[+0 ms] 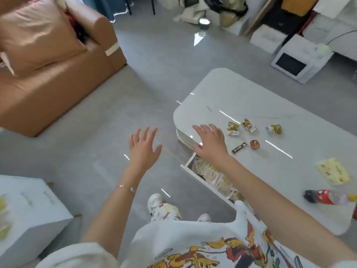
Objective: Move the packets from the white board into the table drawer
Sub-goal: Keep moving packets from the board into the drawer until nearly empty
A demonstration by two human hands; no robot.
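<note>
A: What are the hands doing?
B: Both released, fingers (145, 135) spread, holding nothing. The left hand (144, 147) hangs over the floor (96, 132); the right hand (210, 144) hovers at the desk's (241, 97) near-left corner, above the open drawer (188, 163).
A: Where's the stuff to move?
B: A pile of packets (211, 174) lies in the drawer. Five small snacks sit on the desk just right of the right hand, a black bar (239, 147) nearest it. A yellow packet (333, 171) and a bottle (324, 197) lie farther right.

Empty left hand (144, 147), right hand (210, 145) beside drawer (189, 161) with packets (210, 174)
</note>
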